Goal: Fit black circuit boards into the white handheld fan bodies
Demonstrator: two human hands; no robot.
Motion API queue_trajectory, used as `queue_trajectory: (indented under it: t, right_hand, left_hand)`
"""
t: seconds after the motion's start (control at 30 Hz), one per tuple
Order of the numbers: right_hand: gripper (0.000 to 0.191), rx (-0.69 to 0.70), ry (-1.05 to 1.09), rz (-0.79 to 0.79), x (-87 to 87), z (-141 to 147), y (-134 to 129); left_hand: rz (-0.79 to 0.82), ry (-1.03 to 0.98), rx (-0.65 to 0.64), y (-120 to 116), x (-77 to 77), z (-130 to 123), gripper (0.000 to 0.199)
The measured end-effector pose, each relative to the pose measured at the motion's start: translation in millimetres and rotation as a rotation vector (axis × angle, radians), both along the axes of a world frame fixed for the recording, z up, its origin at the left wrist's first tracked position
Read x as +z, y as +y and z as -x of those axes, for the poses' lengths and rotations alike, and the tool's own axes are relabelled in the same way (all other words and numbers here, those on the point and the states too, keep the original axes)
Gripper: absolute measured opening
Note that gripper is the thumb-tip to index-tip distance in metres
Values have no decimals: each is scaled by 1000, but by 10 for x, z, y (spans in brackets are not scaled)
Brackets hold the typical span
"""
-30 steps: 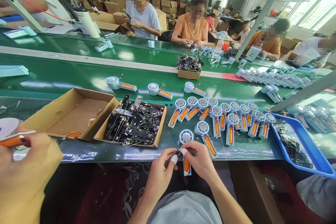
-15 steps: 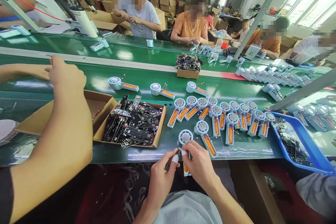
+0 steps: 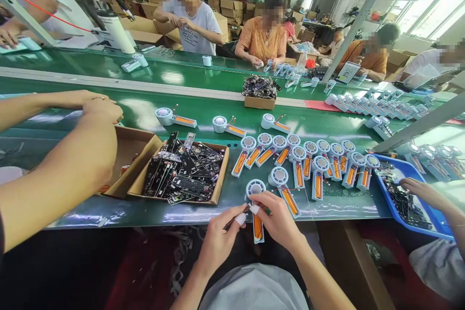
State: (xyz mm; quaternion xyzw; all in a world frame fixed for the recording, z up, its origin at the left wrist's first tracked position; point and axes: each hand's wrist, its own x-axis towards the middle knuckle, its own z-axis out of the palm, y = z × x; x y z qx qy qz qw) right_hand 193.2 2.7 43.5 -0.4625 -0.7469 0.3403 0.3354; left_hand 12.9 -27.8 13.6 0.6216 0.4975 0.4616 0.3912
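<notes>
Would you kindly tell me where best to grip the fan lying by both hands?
Probably by the sides of its narrow handle, coming from the wearer's side: it juts past the bench edge, while the right hand partly covers the round head.

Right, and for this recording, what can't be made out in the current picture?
All in the head view:
Dark piece at the fingertips: mostly covered by the left hand and right hand, too small to identify.
Pale blue fan unit below: middle hidden by the right hand.
Left cardboard box: largely hidden by a co-worker's arm.
Blue tray: partly hidden by another person's arm.
Circuit boards: markings too small to read.
</notes>
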Motion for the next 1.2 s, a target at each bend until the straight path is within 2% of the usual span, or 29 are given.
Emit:
queue_trajectory:
  t: [0.1, 0.3, 0.4, 0.5, 0.6, 0.73, 0.8, 0.87, 0.93, 1.0, 1.03, 1.1, 1.2]
  right_hand:
    - [24, 57, 49, 19, 14, -18, 23]
    - [23, -12, 40, 14, -54, 11, 21]
    - [22, -28, 28, 30, -26, 0, 10]
    - [21, -35, 88, 205, 40, -48, -7]
    - [24, -90, 259, 417, 51, -105, -8]
    - [30, -80, 561, 601, -40, -122, 15]
    - [33, -48, 664, 657, -69, -116, 14]
    - [35, -2, 686, 656, -54, -122, -4]
    - [36, 70, 657, 624, 0, -144, -40]
    - [34, 83, 602, 546, 68, -178, -84]
    - [31, 55, 558, 489, 98, -194, -105]
    - [24, -8, 459, 389, 134, -214, -138]
    - [23, -49, 458, 393, 129, -195, -149]
  left_hand:
    - [-51, 18, -44, 35, 22, 41, 25]
    - [-142, 119, -80, 68, -55, 35, 30]
    - [-131, 148, -81, 46, -26, 12, 32]
    - [-17, 122, -126, -39, 80, -8, 33]
    - [153, 2, -143, -113, 134, -44, 40]
    - [335, -80, 47, -29, 23, -174, 39]
    - [424, -80, 31, 65, -38, -251, 41]
    - [516, -170, -70, 142, -54, -308, 38]
    - [578, -351, -206, 173, -26, -342, 36]
    - [591, -532, -279, 159, 16, -364, 40]
    - [584, -586, -266, 141, 32, -374, 43]
    - [566, -586, -161, 98, 43, -390, 48]
    - [546, -425, -11, 54, 25, -398, 44]
